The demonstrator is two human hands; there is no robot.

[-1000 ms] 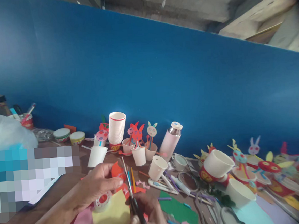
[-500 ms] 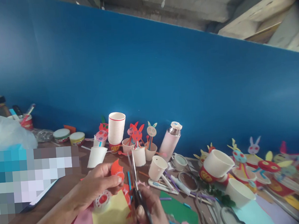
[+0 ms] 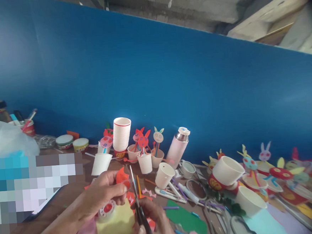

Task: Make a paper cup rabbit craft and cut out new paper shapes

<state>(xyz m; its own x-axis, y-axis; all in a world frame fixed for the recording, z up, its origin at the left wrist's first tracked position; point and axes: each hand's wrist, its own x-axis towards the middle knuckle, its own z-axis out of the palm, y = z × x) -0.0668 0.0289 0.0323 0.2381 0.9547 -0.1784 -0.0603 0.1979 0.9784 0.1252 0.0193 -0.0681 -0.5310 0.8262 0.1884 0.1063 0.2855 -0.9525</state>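
Between the thumb and fingers of my left hand (image 3: 107, 190) is a small orange-red paper cutout (image 3: 122, 177). My right hand (image 3: 156, 220) grips black-handled scissors (image 3: 141, 210), their blades pointing up and lying right beside the cutout's right edge. Whether the blades touch the paper I cannot tell. Below my left hand a white ring-shaped roll (image 3: 107, 210) with a red centre rests by a yellow paper sheet (image 3: 115, 226). Red paper scraps lie beneath the scissors, partly hidden by my right hand.
A stack of paper cups (image 3: 122, 133), several cups with paper rabbit heads (image 3: 143, 141) and a pink thermos (image 3: 177, 147) stand along the blue partition (image 3: 152, 67). On the right are green paper (image 3: 188, 218), grey-handled scissors and more cup figures. A plastic bag (image 3: 10, 138) is at left.
The scissors have shifted left towards the paper cutout, and their blades have come closer together. My left hand has barely moved.
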